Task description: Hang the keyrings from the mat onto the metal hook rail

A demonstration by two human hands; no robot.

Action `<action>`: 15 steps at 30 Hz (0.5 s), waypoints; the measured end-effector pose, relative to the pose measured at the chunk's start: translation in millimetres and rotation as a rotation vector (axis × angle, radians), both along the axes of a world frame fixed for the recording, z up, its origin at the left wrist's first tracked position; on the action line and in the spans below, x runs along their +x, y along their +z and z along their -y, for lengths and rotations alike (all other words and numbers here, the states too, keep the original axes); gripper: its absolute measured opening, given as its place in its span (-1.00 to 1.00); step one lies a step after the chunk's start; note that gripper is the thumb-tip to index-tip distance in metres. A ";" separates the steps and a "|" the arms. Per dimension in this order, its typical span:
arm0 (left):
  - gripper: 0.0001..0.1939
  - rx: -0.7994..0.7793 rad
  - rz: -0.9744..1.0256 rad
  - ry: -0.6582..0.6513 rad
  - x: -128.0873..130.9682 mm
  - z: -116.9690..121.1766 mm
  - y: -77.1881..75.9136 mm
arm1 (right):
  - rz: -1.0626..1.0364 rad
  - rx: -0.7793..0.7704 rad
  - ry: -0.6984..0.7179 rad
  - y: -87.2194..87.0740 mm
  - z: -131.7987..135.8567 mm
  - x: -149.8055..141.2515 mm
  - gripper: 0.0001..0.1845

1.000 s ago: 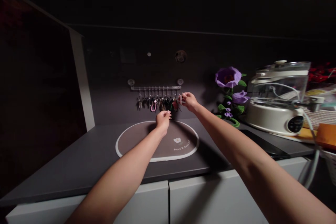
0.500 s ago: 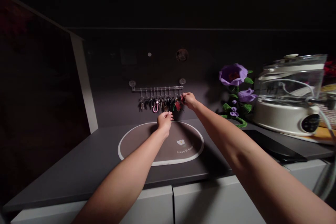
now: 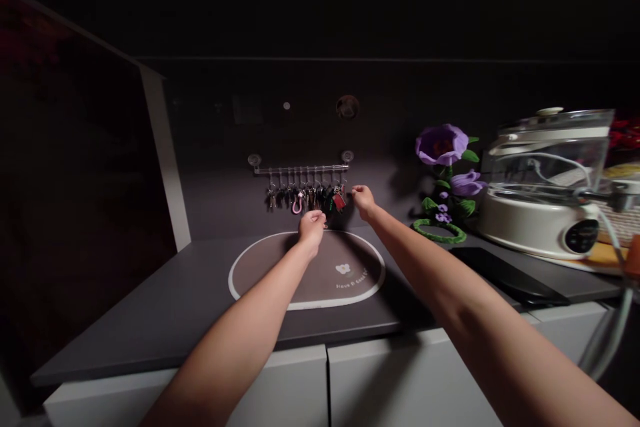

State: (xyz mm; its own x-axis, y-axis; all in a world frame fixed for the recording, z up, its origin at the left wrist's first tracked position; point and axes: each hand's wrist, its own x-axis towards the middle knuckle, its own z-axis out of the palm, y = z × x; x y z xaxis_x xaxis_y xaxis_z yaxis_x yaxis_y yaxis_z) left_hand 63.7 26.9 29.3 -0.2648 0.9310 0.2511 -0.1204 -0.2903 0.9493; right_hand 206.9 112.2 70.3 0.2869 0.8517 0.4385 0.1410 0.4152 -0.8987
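Note:
A clear hook rail (image 3: 303, 169) is fixed to the dark back wall, with several bunches of keys (image 3: 273, 199) hanging from it. Among them are a pink loop-shaped fob (image 3: 298, 204) and a red tag (image 3: 339, 201) near the right end. Below the keys, in front of the rail, is my left hand (image 3: 312, 227). Its fingers are pressed together, and whatever lies between them is hidden. To the right of the red tag, a little apart from it, my right hand (image 3: 363, 200) has its fingers curled closed. Nothing shows in them.
An oval brown mat (image 3: 270, 273) with a white border lies on the dark counter (image 3: 165, 307). Purple craft flowers (image 3: 442, 145) stand at the right, beside a cream appliance with a clear top (image 3: 533, 227). A flat black object (image 3: 507, 273) lies near the front edge.
My right hand has reached in to the rail's right end and then drawn back to the right, its fingers now curled. My left hand has stayed below the keys. The view has shifted slightly.

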 end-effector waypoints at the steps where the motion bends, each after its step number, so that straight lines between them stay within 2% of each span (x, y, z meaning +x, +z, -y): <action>1: -0.72 0.021 -0.035 -0.002 -1.7 -0.1 0.8 | 0.013 -0.004 -0.069 -1.1 6.1 -0.8 -0.79; 3: -0.50 0.074 -0.119 -0.007 -4.7 0.8 4.4 | 0.053 -0.003 -0.166 -2.0 22.5 -5.0 -0.64; 5: -0.27 0.133 -0.185 -0.036 -7.4 4.0 11.5 | 0.092 0.040 -0.127 -1.7 42.6 -12.2 -0.50; 8: -0.03 0.217 -0.246 -0.127 -16.0 14.6 26.1 | 0.073 0.103 0.098 -1.3 73.6 -24.8 -0.26; 11: 0.06 0.345 -0.369 -0.184 -36.9 33.2 34.0 | 0.088 0.203 0.324 -4.0 101.6 -34.6 -0.06; 13: 0.07 0.430 -0.479 -0.203 -56.9 49.2 29.8 | 0.130 0.267 0.425 -8.8 118.7 -38.4 0.02; 15: 0.07 0.465 -0.598 -0.208 -78.0 66.5 18.2 | 0.197 0.296 0.494 -16.8 134.9 -40.2 0.06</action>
